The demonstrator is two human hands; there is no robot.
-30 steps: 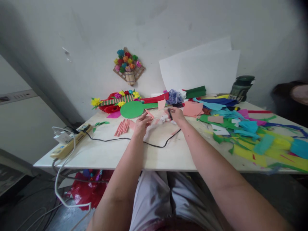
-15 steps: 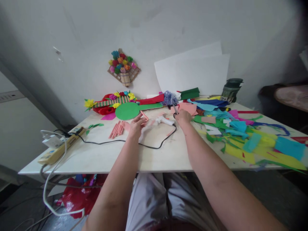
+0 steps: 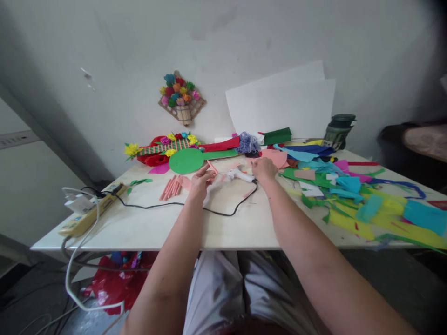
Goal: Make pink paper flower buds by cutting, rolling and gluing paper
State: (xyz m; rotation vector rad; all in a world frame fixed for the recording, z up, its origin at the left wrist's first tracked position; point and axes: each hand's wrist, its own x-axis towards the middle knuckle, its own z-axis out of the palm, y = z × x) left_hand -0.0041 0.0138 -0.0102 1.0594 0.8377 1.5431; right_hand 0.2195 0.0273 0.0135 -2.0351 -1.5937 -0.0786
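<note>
My left hand (image 3: pixel 202 180) pinches a thin pink paper roll (image 3: pixel 212 167) that points up and away from me. Left of that hand lies a small bundle of similar pink rolls (image 3: pixel 170 188). A white glue gun (image 3: pixel 241 175) with a black cord rests on the table between my hands. My right hand (image 3: pixel 264 168) is closed just beyond the gun's handle end, beside a pink paper sheet (image 3: pixel 277 157). Its fingertips hide what they hold, if anything; only a small dark spot shows there.
A green disc (image 3: pixel 186 161) with a strip lies at the back, near paper flowers (image 3: pixel 132 149) and a tangle of purple yarn (image 3: pixel 247 142). Coloured paper scraps (image 3: pixel 349 204) cover the right side. A power strip (image 3: pixel 91 211) sits left; a dark bottle (image 3: pixel 338 131) stands back right.
The scissors seen in my right hand earlier no longer show their blade. My left hand still keeps the pink roll, now tilted slightly more upright. The view has shifted slightly.
</note>
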